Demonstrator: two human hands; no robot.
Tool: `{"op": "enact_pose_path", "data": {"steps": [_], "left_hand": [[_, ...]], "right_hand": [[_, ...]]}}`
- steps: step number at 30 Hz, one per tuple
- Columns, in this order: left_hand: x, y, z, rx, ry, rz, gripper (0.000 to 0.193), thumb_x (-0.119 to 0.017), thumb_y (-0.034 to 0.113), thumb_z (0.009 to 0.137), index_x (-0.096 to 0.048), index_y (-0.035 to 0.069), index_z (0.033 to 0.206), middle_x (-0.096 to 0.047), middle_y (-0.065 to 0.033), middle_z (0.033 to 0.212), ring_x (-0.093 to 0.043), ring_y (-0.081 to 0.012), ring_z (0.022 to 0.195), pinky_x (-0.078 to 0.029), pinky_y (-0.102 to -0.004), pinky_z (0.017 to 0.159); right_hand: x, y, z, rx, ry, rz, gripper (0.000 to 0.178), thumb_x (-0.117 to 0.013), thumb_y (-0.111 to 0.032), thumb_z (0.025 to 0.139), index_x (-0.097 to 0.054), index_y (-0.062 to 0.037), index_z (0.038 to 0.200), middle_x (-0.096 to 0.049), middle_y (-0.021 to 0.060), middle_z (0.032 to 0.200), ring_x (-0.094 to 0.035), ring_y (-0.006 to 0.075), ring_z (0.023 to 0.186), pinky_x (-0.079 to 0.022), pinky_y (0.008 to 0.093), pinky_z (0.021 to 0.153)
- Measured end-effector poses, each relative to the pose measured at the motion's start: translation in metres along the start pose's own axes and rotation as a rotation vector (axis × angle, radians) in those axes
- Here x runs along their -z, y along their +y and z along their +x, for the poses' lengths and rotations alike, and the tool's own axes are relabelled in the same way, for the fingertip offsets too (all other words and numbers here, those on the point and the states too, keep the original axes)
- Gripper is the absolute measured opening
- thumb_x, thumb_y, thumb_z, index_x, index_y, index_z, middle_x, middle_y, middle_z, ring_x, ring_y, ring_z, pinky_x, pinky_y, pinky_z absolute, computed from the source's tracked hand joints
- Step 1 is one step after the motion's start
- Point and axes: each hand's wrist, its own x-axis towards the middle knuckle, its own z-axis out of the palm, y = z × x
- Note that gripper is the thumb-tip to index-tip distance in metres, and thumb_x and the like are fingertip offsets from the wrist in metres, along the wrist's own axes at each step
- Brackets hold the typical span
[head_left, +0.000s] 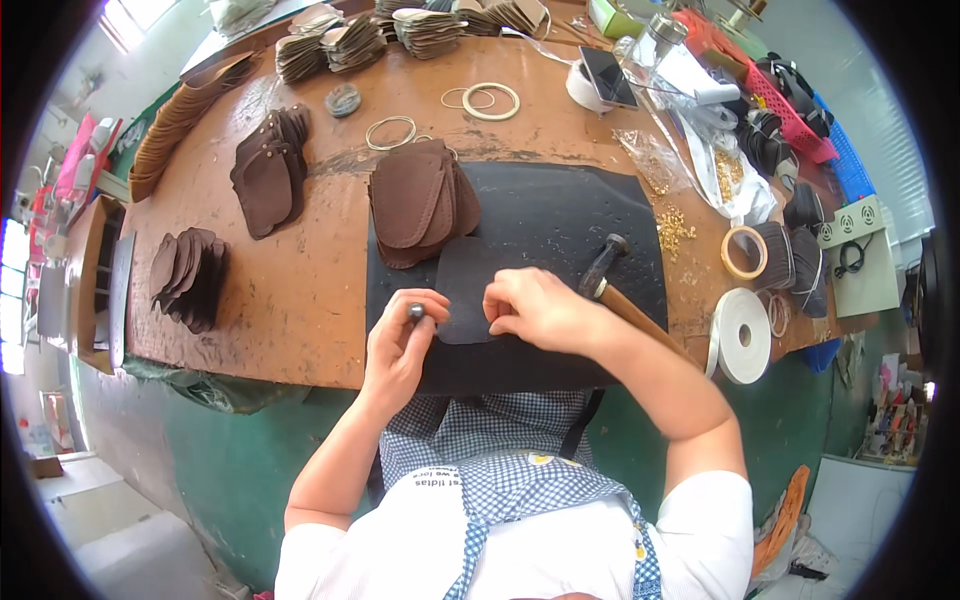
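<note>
My left hand (398,340) is closed around a short metal rod, like a punch or setter (416,312), with its round end showing between the fingers. A dark grey leather piece with rounded corners (462,265) lies flat on the black mat (560,205), between my two hands. My right hand (535,308) is at that piece's right edge, thumb and fingers pinched together; whatever they grip is hidden. Just beyond the piece sits a stack of brown stitched leather pieces (412,205). To the right of my right hand rests a hammer (604,265), its wooden handle partly under my forearm.
Brown leather stacks (270,175) stand on the left of the wooden table (310,285). Gold-coloured small fittings (675,232) lie right of the mat, near a white tape roll (742,336) and a tan tape ring (744,252). A phone (608,78) and pink basket (790,110) are farther back.
</note>
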Motion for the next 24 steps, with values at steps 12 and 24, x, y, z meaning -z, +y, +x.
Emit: {"op": "enact_pose_path", "data": {"steps": [12, 24], "left_hand": [[-0.006, 0.013, -0.008, -0.100, 0.173, 0.247, 0.009, -0.067, -0.010, 0.088, -0.069, -0.006, 0.096, -0.070, -0.0105, 0.103, -0.070, -0.0167, 0.088, -0.057, -0.0270, 0.079], [-0.014, 0.021, 0.002, -0.328, -0.170, 0.761, 0.024, -0.075, 0.004, 0.082, -0.064, 0.002, 0.103, -0.055, -0.0103, 0.084, -0.057, -0.0267, 0.081, -0.046, -0.0386, 0.076]], "right_hand": [[-0.001, 0.015, -0.106, -0.133, 0.974, -0.160, 0.014, -0.065, 0.007, 0.089, -0.069, 0.0005, 0.100, -0.066, 0.0118, 0.098, -0.067, 0.0231, 0.086, -0.055, 0.0319, 0.071], [-0.024, 0.003, -0.100, 0.130, 0.873, -0.262, 0.019, -0.075, 0.006, 0.077, -0.070, -0.0021, 0.093, -0.068, 0.0094, 0.098, -0.064, 0.0295, 0.093, -0.053, 0.0387, 0.083]]}}
